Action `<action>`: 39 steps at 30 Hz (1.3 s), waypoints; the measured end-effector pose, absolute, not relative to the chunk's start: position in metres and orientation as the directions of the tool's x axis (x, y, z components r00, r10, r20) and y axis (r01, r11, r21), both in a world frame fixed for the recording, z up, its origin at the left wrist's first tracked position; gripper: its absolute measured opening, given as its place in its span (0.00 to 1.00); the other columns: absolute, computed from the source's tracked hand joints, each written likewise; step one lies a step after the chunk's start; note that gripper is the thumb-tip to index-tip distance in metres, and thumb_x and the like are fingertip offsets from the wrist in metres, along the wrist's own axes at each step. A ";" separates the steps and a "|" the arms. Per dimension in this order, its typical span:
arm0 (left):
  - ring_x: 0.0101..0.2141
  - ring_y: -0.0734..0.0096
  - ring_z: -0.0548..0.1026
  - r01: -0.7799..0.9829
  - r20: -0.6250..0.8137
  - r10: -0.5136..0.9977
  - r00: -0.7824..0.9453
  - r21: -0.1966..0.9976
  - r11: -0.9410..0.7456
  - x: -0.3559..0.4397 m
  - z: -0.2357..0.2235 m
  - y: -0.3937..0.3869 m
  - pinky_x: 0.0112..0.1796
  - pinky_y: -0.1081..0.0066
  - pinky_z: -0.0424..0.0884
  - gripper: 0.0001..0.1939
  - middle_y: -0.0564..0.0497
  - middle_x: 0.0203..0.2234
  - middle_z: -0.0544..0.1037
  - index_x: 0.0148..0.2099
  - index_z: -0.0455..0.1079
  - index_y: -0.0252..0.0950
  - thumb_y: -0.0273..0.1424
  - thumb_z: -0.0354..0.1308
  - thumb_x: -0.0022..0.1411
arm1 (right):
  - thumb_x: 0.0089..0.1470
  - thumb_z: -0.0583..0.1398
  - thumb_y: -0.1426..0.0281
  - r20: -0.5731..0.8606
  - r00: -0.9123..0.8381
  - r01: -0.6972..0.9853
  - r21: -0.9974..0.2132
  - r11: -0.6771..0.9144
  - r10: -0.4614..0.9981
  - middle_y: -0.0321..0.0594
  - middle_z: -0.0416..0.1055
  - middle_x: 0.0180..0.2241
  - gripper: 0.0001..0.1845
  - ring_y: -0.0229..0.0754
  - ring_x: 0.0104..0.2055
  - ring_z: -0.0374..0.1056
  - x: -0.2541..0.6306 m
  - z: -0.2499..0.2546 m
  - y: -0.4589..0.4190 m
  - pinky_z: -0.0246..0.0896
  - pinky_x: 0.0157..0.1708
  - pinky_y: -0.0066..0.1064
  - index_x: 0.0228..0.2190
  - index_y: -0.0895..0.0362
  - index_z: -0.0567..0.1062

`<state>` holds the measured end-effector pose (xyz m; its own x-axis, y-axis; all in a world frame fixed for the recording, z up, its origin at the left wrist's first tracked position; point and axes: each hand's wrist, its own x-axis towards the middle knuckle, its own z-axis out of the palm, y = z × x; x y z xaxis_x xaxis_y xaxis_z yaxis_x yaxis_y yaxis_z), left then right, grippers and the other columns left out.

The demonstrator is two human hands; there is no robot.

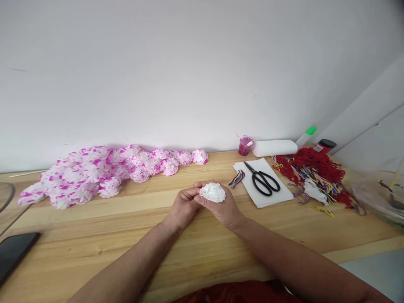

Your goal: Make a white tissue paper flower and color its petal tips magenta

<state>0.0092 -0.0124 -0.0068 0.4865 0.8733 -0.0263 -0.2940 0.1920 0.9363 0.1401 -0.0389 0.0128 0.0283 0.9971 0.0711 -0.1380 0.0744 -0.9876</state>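
A white ruffled paper flower (213,192) sits in my right hand (227,211), whose fingers and thumb are closed round it. My left hand (184,206) meets it from the left, with thumb and fingertips pinched together at the flower's near left side. The underside of the flower is hidden by my hands. Just beyond my right hand lie a small bundle of coloured threads (236,178) and a stack of white paper sheets (257,198). Black-handled scissors (266,182) rest on the paper.
Pink-spotted paper flowers (82,172) are heaped along the wall at left. At back right stand a cup of pink dye (245,146), a white roll (274,147), a green-capped bottle (306,135) and a red-black container (325,146). Tangled yarn (318,168) lies right; a phone (15,250) lies left.
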 end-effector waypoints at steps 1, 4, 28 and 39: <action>0.34 0.66 0.76 -0.281 -0.020 0.876 0.482 0.944 0.176 0.009 -0.006 -0.013 0.41 0.68 0.70 0.09 0.47 0.33 0.82 0.36 0.81 0.34 0.34 0.67 0.55 | 0.42 0.72 0.62 0.083 0.021 -0.127 -0.988 0.085 0.996 0.43 0.79 0.41 0.22 0.45 0.41 0.75 0.140 0.012 -0.039 0.70 0.44 0.36 0.39 0.57 0.79; 0.31 0.68 0.75 -0.251 -0.005 0.876 0.482 0.957 0.143 0.010 -0.005 -0.013 0.37 0.70 0.70 0.10 0.49 0.29 0.81 0.34 0.81 0.33 0.35 0.67 0.54 | 0.51 0.67 0.58 0.164 0.007 -0.054 -0.985 0.164 0.986 0.43 0.79 0.41 0.19 0.45 0.41 0.74 0.141 0.011 -0.040 0.69 0.43 0.35 0.41 0.57 0.78; 0.17 0.85 0.50 -0.447 -0.157 0.902 0.402 0.826 0.343 0.002 -0.002 0.002 0.18 0.79 0.47 0.11 0.59 0.16 0.63 0.31 0.76 0.32 0.32 0.71 0.46 | 0.51 0.65 0.54 0.549 0.099 0.247 -0.822 0.514 0.830 0.47 0.69 0.53 0.31 0.52 0.55 0.65 0.164 0.017 -0.034 0.63 0.49 0.41 0.52 0.53 0.68; 0.16 0.83 0.52 -0.283 -0.061 0.917 0.394 0.941 0.184 -0.002 0.008 0.006 0.22 0.75 0.53 0.09 0.58 0.12 0.64 0.23 0.74 0.33 0.31 0.70 0.45 | 0.57 0.59 0.68 0.733 -0.191 0.677 -0.383 0.628 0.653 0.42 0.76 0.45 0.15 0.52 0.53 0.65 0.168 0.037 -0.040 0.56 0.56 0.49 0.47 0.52 0.75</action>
